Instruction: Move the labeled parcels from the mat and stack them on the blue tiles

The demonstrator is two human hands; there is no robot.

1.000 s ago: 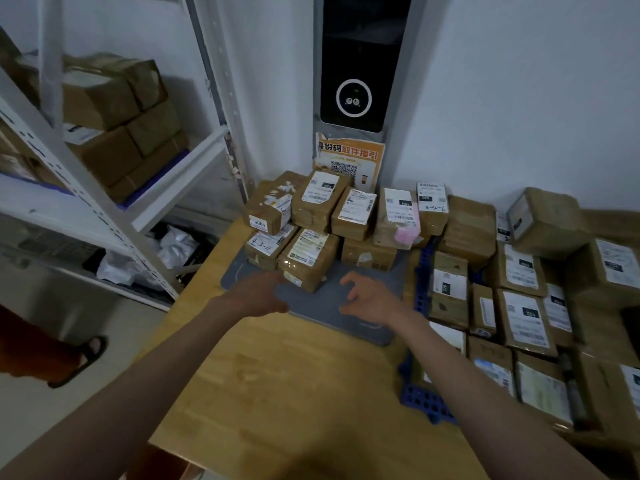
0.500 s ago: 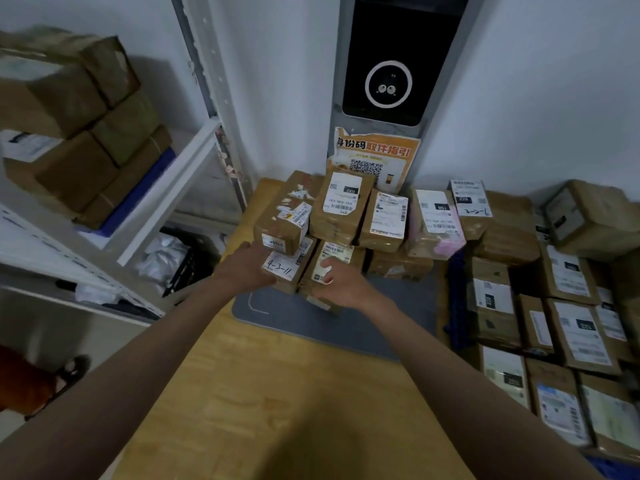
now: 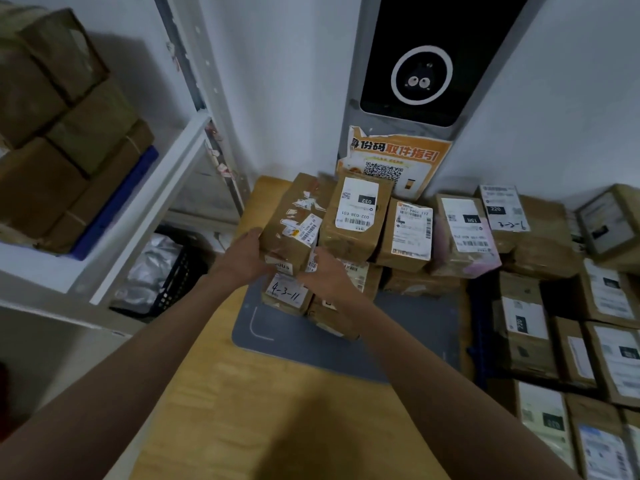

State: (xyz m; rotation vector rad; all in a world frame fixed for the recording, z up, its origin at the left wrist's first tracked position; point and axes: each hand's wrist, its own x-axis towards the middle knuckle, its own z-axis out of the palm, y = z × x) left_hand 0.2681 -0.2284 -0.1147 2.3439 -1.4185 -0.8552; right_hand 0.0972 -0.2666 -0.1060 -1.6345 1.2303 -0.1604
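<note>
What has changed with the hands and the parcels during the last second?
Both hands reached forward from the gray mat: left hand and right hand now hold the torn-label parcel from either side. The other parcels stayed in place.

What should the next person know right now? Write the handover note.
Left hand and right hand grip the near end of a taped parcel atop the stack on the grey mat.
Under it sits the parcel marked 4-3-11; several more labeled parcels crowd the mat's far side.
Many parcels already cover the blue tiles on the right.
Left: carry the gripped parcel over, then the rest.
</note>
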